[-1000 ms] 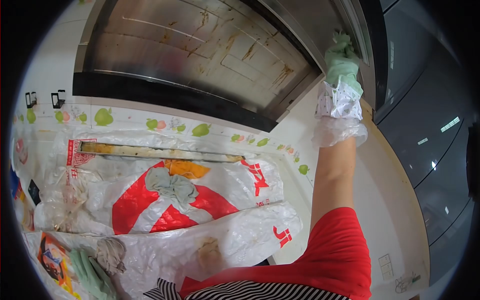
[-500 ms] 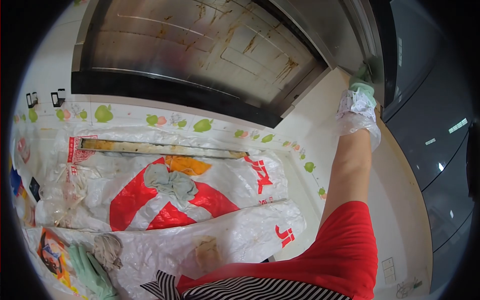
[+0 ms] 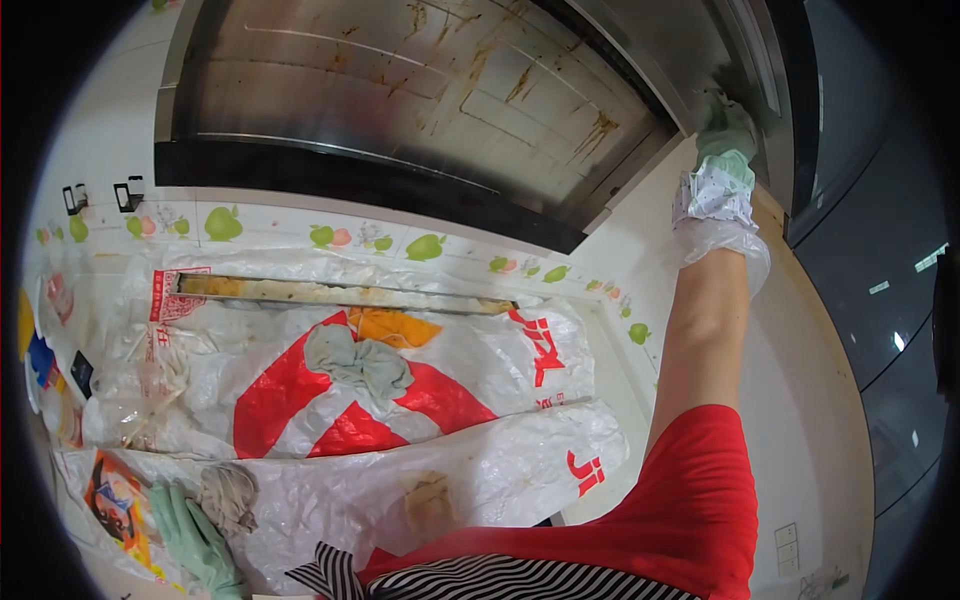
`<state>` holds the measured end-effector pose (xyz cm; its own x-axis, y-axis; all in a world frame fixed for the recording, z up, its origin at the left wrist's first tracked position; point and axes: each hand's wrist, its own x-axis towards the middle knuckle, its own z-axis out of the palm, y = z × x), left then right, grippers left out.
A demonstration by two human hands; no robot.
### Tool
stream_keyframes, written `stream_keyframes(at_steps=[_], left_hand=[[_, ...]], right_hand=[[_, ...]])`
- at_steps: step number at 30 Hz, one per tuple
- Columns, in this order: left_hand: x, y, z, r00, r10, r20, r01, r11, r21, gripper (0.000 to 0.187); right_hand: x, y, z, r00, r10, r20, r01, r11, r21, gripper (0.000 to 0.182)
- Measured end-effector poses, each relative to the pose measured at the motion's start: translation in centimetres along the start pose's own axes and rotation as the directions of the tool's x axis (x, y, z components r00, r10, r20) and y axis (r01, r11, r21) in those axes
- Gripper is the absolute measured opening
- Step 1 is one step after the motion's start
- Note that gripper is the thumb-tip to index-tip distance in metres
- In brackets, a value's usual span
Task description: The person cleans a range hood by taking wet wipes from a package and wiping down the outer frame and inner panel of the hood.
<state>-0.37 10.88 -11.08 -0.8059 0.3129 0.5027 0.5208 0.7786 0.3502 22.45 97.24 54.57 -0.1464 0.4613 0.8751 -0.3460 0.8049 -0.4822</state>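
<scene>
- Hood (image 3: 400, 85), streaked brown, looms above plastic sheeting (image 3: 330, 500).
- Right hand (image 3: 726, 128), in a green glove, meets the steel panel (image 3: 650, 50), fingers partly bent; I cannot tell whether they grip anything.
- Crumpled cloth (image 3: 358, 364) lies near a grimy metal trough (image 3: 340, 292); spare glove (image 3: 193, 540) rests beside a rag (image 3: 228, 497).

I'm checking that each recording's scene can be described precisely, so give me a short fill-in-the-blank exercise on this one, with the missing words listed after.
The right hand, raised at the upper right, wears a pale green ____.
The sleeve on that arm is plain ____ in colour.
The black-and-white fabric at the bottom edge is patterned with ____.
The largest fruits printed on the wall tiles are green ____.

Missing words: glove; red; stripes; apples.
</scene>
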Motion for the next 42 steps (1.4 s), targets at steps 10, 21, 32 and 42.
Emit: stream_keyframes(at_steps=[10, 21, 32, 42], left_hand=[[0.4, 1.0, -0.4, 0.999, 0.026, -0.036, -0.025, 1.000, 0.018, 0.033], [0.6, 1.6, -0.5, 0.997, 0.038, -0.072, -0.035, 0.999, 0.035, 0.031], [1.3, 2.2, -0.6, 0.995, 0.055, -0.079, -0.049, 0.995, 0.082, 0.028], [1.4, 2.1, -0.4, 0.995, 0.048, -0.086, -0.041, 0.996, 0.075, 0.027]], right_hand=[[-11.7, -4.3, 17.5, 0.888, 0.407, 0.215, -0.358, 0.904, -0.235, 0.021], [-15.5, 11.6, 23.3, 0.801, 0.221, 0.556, 0.575, -0.024, -0.818, 0.045], [-24.6, 5.9, 35.7, 0.962, 0.176, 0.208, -0.101, 0.939, -0.328, 0.042], [-16.0, 8.7, 28.1, 0.977, 0.183, -0.105, -0.210, 0.893, -0.399, 0.031]])
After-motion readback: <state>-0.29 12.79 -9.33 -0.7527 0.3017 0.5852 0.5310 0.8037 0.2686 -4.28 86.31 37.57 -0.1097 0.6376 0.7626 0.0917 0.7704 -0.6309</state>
